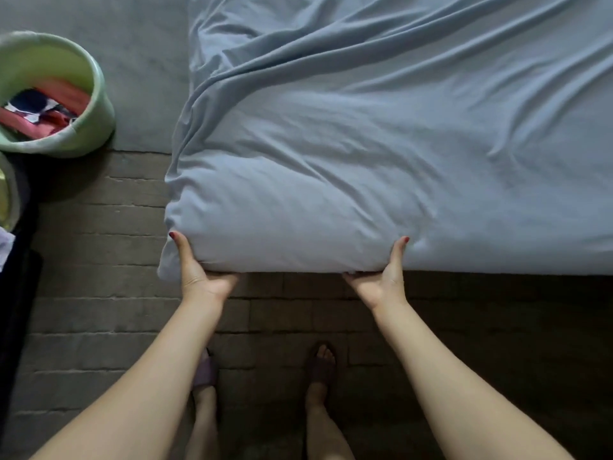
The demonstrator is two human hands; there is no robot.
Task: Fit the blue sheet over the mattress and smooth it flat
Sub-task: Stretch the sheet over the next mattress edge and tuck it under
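The blue sheet (365, 154) covers the mattress from the near left corner up and to the right, with long wrinkles running across its far part. My left hand (199, 273) grips the sheet-covered corner at the near edge, thumb on top and fingers hidden beneath. My right hand (384, 280) grips the same near edge further right, thumb up on the sheet, fingers tucked under. The mattress itself is hidden under the sheet. The corner bulges up a little between my hands.
A pale green bucket (96, 94) holding red and dark cloth stands on the floor at the left. A second pale container (10, 190) and dark items sit at the far left edge. The brick-patterned floor (99, 260) lies below, with my sandalled feet on it.
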